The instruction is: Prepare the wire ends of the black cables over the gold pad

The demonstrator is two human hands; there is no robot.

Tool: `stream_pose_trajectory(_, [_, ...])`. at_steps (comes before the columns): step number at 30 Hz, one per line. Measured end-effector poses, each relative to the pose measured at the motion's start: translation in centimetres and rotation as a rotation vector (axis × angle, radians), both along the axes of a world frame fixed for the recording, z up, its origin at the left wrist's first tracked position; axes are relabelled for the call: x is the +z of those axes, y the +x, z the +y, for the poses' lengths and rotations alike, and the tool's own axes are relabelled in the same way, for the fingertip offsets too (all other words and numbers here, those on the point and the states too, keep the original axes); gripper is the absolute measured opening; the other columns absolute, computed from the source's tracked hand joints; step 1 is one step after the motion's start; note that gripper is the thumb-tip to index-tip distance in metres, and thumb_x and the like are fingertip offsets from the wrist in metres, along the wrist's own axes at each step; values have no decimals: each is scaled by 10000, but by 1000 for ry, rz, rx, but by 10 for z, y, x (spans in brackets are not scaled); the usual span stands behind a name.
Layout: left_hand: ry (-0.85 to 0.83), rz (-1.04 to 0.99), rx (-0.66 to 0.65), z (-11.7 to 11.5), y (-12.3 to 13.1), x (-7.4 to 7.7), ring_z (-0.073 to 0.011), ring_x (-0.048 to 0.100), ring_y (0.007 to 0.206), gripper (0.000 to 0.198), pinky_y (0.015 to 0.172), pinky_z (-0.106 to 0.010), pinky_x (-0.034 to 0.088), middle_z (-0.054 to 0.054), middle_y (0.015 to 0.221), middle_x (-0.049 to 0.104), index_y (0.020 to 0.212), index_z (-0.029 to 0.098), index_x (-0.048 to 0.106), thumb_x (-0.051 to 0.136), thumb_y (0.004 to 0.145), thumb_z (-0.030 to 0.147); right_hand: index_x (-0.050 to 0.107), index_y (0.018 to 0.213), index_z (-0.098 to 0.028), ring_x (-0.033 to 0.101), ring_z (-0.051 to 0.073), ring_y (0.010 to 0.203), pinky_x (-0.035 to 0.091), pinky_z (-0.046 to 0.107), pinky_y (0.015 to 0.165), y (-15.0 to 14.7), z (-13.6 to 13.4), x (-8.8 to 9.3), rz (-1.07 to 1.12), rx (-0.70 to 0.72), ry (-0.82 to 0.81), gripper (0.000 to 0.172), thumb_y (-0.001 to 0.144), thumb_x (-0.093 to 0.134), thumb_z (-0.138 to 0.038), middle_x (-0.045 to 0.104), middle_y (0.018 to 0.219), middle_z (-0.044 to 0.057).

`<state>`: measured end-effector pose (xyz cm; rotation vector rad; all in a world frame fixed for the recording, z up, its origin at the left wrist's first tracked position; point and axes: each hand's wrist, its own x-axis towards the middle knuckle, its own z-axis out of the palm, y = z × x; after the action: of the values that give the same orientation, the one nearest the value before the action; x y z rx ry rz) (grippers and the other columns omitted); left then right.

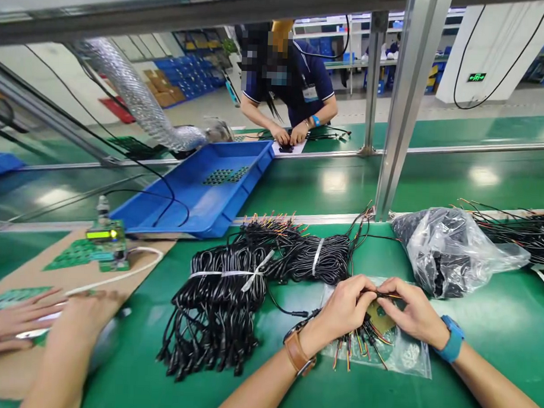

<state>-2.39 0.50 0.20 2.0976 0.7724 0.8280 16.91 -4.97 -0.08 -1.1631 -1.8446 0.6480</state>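
My left hand [346,306] and my right hand [411,313] meet over a small clear plastic bag [409,354] on the green bench. Both pinch thin coloured wires [391,296] above a small brass-coloured part [379,321]. More wire ends [359,344] with orange tips fan out under my left wrist, which wears a brown watch strap. My right wrist carries a blue band. Bundles of black cable [233,286] tied with white strips lie just left of my hands.
A clear bag of black parts [449,249] sits to the right, with more cables [525,231] behind. A blue tray [201,189] stands at the back left. A co-worker's hands [49,321] work on cardboard at left by a green circuit board [105,246]. Another person stands across the line.
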Motion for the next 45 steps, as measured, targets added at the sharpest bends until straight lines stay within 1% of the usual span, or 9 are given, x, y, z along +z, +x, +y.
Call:
stream_pose_trajectory(18, [-42,0,49,-2,3,-7,-149,603,687,187,658,-257,416,-11,727,660,755,181,597,524,892,77,630,946,-204,676,172,750,559,286,705,-9,1,2,28,18,23,118,1006,552,-271,712,849,52])
stream_pose_trajectory(23, [-34,-25,34,1,-2,2,-151,620,723,158,688,-255,445,-19,772,682,789,181,609,541,920,123,655,1070,-206,693,185,791,572,299,725,5,-3,21,-78,30,81,150,993,590,-316,732,910,67])
stream_pose_trajectory(25, [5,-28,21,3,-7,10,-162,629,761,127,715,-266,463,-33,810,690,826,181,617,542,920,144,667,1084,-201,704,200,800,575,309,728,25,-6,33,-97,-108,153,206,982,602,-368,741,930,80])
stream_pose_trajectory(29, [107,40,-144,6,-16,20,-178,636,774,174,774,-306,487,-44,815,704,841,183,633,483,924,155,672,780,-208,658,192,642,523,305,643,74,-3,42,-258,-600,152,329,1014,499,-362,700,715,52])
stream_pose_trajectory(31, [170,85,-174,6,-16,19,-179,636,720,213,764,-321,494,-41,779,706,861,179,647,452,943,163,693,844,-188,681,234,735,525,338,705,91,3,35,-484,-655,96,295,992,503,-358,725,804,80])
stream_pose_trajectory(34, [251,125,-79,4,-10,10,-190,664,743,224,751,-325,515,-57,818,715,966,169,653,429,966,159,699,1029,-150,673,284,933,515,383,832,99,11,22,-735,-598,25,282,987,467,-305,718,1021,133])
stream_pose_trajectory(38, [293,145,61,2,1,5,-208,674,897,205,824,-340,541,-85,949,702,1050,174,616,426,980,148,712,964,-172,644,258,924,496,350,826,96,10,14,-842,-538,-40,261,991,466,-254,678,975,111])
stream_pose_trajectory(41, [362,279,145,5,11,13,-245,640,993,194,886,-390,538,-111,1038,664,1105,170,583,454,962,143,711,993,-165,623,258,934,482,345,824,93,8,13,-892,-551,-48,227,978,488,-205,666,994,112])
stream_pose_trajectory(45, [452,608,213,24,38,34,-297,602,1056,147,912,-428,505,-157,1067,631,1060,137,589,499,944,148,710,983,-155,603,280,928,468,365,795,88,9,13,-933,-586,-48,197,981,527,-229,679,1000,122])
